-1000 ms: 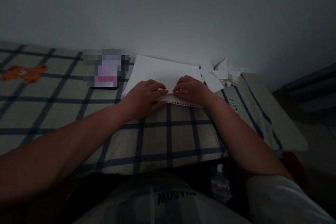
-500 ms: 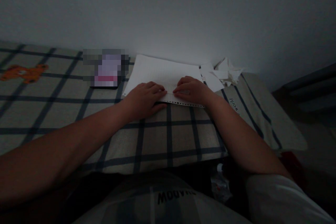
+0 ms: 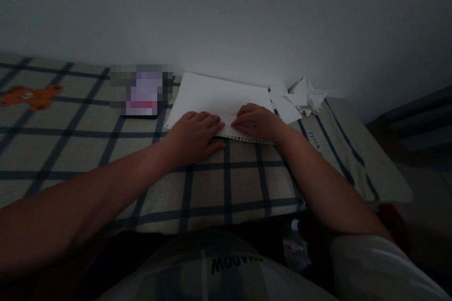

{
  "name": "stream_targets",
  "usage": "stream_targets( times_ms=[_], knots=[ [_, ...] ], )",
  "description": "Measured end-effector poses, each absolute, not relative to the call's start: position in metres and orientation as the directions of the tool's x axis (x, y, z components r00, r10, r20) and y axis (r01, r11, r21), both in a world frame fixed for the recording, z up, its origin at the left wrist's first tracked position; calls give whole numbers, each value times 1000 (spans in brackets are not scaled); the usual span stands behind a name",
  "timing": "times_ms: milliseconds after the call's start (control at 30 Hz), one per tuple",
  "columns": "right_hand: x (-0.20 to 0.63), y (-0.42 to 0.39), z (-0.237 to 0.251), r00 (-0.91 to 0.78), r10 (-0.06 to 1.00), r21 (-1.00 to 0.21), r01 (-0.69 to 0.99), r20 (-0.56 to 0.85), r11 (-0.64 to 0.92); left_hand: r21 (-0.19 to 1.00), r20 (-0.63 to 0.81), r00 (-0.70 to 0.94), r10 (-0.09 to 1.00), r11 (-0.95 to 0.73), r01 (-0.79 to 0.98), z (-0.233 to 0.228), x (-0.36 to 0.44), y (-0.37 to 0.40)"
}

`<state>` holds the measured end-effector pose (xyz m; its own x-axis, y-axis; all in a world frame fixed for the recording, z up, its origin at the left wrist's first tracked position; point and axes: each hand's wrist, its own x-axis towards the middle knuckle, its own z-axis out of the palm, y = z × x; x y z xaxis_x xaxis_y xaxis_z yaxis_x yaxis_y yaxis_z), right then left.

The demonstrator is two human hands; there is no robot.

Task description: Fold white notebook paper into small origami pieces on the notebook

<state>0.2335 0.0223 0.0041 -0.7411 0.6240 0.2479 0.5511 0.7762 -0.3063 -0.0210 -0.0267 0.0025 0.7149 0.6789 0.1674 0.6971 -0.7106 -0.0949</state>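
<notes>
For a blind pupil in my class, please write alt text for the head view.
A person's left hand and right hand rest on hole-punched white paper on checked cloth; a blurred screen lies left, crumpled paper right.

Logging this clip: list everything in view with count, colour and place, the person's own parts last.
perforated paper: sheet or stack unclear, white, centre
smaller paper: one visible, white, right of it
crumpled paper: count unclear, white, farther right
device: one, dark, lit screen pixelated, left of centre
bear-shaped figure: one, orange, far left
checked cloth: one visible, pale with dark lines, beneath
wall: one, grey, behind
bottle: one, clear, white cap, lower right
left hand: one, bare, on the perforated paper
right hand: one, bare, same
</notes>
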Motion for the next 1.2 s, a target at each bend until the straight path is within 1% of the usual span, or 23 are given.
stream_targets(
  times_ms=[100, 200, 467, 667, 800, 1000, 1200],
  knots=[
    [231, 20, 4, -740, 625, -317, 547, 248, 775, -102, 163, 691, 704, -685, 721, 4, -20, -28],
    [229, 18, 5, -749, 614, -302, 542, 249, 784, -99, 135, 675, 726, -667, 738, 7, -18, -30],
    [224, 19, 1, -781, 574, -178, 546, 247, 819, -106, 101, 688, 718, -680, 725, 6, -16, -34],
    [215, 13, 3, -760, 617, -74, 617, 205, 784, -69, 119, 689, 715, -687, 724, 5, -16, -36],
    [210, 9, 9, -754, 638, -30, 642, 156, 766, -71, 129, 686, 716, -684, 726, 6, -16, -38],
    [211, 7, 17, -752, 650, -33, 651, 106, 758, -57, 132, 666, 735, -665, 745, 7, -17, -39],
    [216, 3, 27, -726, 686, -37, 685, 54, 727, -91, 108, 660, 743, -654, 751, 7, -16, -38]
  ],
)
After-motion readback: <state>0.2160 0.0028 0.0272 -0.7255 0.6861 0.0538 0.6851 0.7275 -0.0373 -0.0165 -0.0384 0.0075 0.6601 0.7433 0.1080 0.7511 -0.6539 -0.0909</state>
